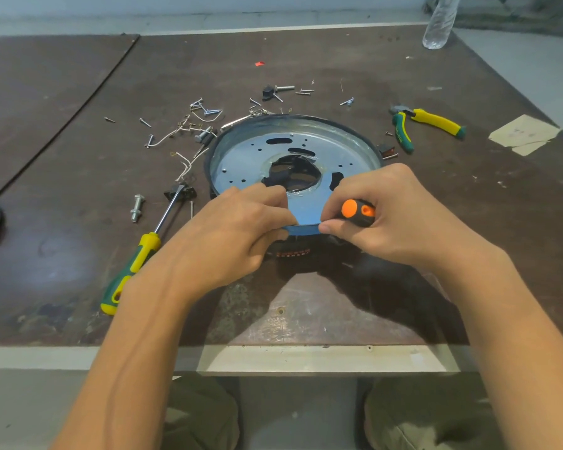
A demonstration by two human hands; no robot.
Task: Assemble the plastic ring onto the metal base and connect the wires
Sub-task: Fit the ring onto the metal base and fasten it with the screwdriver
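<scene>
The metal base (241, 157) sits in the middle of the tabletop (338, 60), a bit closer to the near edge. A dark plastic ring (306, 116) runs round its rim. The left hand (241, 235) has curled fingers and pinches the near rim of the metal base. The right hand (400, 216) holds a small screwdriver (358, 212) with an orange end in curled fingers, and its thumb presses on the same rim.

It looks like the ring is being pushed into place on the near side. The next move likely needs a firm, even push all the way round, so the ring sits flat.

The white wires (182, 134) lie loose to the left of the base, not joined yet. Screws (205, 107) are spread toward the far edge. A big yellow and green screwdriver (134, 267) lies toward the near left, pliers (429, 125) to the right. A water bottle (440, 21) stands at the far right corner. The tabletop is dark brown and scratched; the floor (533, 60) is pale grey.
</scene>
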